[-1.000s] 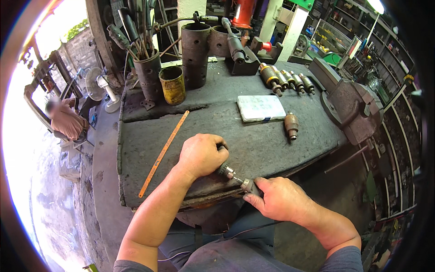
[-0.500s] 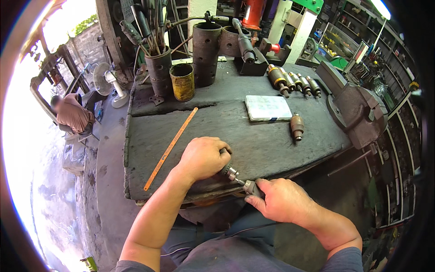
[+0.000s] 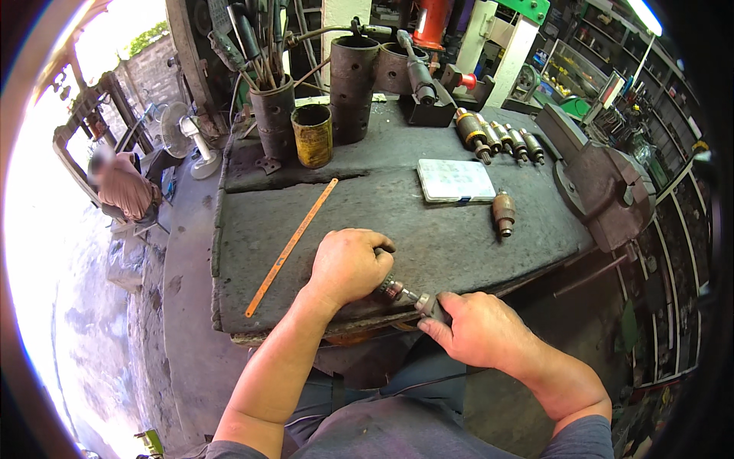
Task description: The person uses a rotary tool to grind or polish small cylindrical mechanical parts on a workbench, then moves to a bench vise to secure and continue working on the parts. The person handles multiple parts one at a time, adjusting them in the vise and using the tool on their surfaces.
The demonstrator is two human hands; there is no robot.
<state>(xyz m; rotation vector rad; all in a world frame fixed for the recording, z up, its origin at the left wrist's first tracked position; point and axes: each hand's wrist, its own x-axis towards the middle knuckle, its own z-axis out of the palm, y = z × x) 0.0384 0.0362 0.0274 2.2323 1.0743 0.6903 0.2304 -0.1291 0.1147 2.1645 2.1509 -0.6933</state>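
My left hand is closed around a drill chuck with a toothed collar, held at the bench's near edge. A metal shank runs from the chuck to a grey tool, which my right hand grips with the thumb along its side. An orange hacksaw blade lies left of my hands on the dark bench. Beyond them lie a white plastic case and a rusty cylindrical motor part.
Tubes of tools, a yellow can, several armatures and a metal cradle occupy the bench's back. A large vise is at the right. At the left, a seated person is near a white fan.
The scene has shifted right in the picture over the last second. My hands keep their grip on the chuck and tool, with only slight movement along the bench's edge.
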